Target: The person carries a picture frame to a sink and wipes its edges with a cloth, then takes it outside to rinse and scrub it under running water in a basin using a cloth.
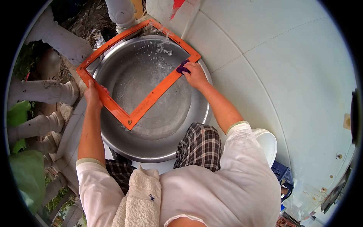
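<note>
Pale balusters [39,92] at left, green plastic [27,179] near them — a blue crate [280,171] beside a round white container [267,145].

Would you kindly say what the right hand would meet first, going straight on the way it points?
Apart from the purple cloth it holds, the right hand would probably meet the orange frame first, though the depth is hard to judge.

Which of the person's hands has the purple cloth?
The right hand, which holds the purple cloth against the orange frame; the left hand grips the frame with no cloth visible.
</note>
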The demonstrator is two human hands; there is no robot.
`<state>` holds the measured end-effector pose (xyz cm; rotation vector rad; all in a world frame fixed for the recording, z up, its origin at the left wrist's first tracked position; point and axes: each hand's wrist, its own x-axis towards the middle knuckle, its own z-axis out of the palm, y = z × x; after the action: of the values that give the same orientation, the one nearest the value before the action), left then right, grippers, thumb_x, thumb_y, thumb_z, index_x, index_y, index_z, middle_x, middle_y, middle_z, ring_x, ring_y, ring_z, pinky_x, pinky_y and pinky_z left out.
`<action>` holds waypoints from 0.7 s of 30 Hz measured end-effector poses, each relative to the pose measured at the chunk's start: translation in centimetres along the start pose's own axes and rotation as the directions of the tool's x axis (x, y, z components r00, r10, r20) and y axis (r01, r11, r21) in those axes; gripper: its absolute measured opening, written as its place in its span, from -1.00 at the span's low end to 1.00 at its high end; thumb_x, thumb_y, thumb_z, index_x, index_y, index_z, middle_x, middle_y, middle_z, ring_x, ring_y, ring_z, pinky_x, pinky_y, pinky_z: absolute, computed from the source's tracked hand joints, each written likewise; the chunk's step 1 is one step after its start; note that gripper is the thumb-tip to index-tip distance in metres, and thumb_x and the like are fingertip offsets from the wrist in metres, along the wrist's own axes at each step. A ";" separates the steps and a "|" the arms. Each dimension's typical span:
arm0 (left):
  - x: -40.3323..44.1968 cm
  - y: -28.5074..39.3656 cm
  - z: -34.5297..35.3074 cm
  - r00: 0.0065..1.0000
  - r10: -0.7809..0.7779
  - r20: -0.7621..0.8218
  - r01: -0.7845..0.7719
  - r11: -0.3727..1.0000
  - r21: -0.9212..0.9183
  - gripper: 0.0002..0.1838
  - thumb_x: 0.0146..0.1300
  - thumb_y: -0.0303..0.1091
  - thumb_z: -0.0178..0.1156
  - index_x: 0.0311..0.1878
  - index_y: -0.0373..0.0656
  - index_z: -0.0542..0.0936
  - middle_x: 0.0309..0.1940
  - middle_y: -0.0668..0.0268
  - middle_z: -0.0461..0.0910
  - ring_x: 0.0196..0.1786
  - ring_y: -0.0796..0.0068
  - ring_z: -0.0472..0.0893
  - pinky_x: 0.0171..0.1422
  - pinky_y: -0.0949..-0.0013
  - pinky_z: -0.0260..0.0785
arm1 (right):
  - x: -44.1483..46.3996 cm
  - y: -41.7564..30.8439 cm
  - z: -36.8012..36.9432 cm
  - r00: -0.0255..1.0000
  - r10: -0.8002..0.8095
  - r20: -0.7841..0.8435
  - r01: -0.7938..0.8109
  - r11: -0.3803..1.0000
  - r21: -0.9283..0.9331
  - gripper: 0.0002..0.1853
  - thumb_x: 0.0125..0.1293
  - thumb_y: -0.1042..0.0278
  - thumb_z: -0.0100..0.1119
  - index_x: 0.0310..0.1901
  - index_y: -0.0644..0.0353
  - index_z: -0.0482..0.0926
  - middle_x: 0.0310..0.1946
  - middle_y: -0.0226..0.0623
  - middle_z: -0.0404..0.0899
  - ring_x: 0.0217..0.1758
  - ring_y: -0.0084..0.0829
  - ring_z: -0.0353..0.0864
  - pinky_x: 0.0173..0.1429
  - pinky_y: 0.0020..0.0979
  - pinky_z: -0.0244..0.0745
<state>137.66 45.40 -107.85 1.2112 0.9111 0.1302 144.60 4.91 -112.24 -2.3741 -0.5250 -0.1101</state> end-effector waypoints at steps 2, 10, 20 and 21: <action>-0.2 0.5 0.0 0.999 -0.007 -0.032 0.008 1.000 0.017 -0.60 0.45 0.01 -0.13 -0.15 -0.21 0.33 -0.44 0.13 0.47 -0.51 0.23 0.53 -0.49 0.13 0.45 | -1.3 -1.4 0.9 1.000 0.012 0.002 -0.012 1.000 0.026 -0.84 0.11 0.43 0.27 -0.25 0.23 0.64 -0.17 -0.23 0.58 -0.02 -0.15 0.50 0.10 -0.23 0.40; -0.4 1.3 0.2 0.999 0.046 -0.018 -0.045 0.997 0.062 -0.61 0.44 -0.01 -0.10 -0.16 -0.22 0.35 -0.45 0.13 0.47 -0.52 0.24 0.53 -0.50 0.16 0.48 | -3.2 -1.5 -0.2 0.980 -0.184 0.077 0.185 0.983 -0.010 -0.83 0.11 0.46 0.26 -0.22 0.25 0.61 -0.05 -0.27 0.58 0.05 -0.18 0.49 0.16 -0.25 0.40; -0.3 1.0 0.4 0.997 0.036 -0.071 -0.030 0.996 0.086 -0.59 0.42 0.02 -0.08 -0.19 -0.21 0.37 -0.46 0.15 0.48 -0.55 0.27 0.53 -0.51 0.18 0.48 | -4.4 -2.3 1.5 0.987 -0.133 0.093 0.135 0.991 -0.011 -0.73 0.15 0.46 0.21 -0.11 0.34 0.50 0.13 -0.06 0.47 0.09 -0.07 0.45 0.19 -0.20 0.38; -0.1 1.0 0.3 0.996 0.029 -0.078 -0.022 0.995 0.094 -0.59 0.42 0.02 -0.08 -0.19 -0.21 0.37 -0.47 0.15 0.48 -0.55 0.28 0.53 -0.51 0.19 0.48 | -5.0 -3.8 1.8 0.987 -0.132 0.091 0.134 0.991 -0.017 -0.71 0.16 0.45 0.21 -0.09 0.36 0.48 0.13 -0.03 0.46 0.08 -0.06 0.45 0.18 -0.21 0.39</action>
<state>138.17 45.45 -106.94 1.3118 0.9802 0.1592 138.42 6.99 -112.38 -2.3735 -0.7293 -0.0705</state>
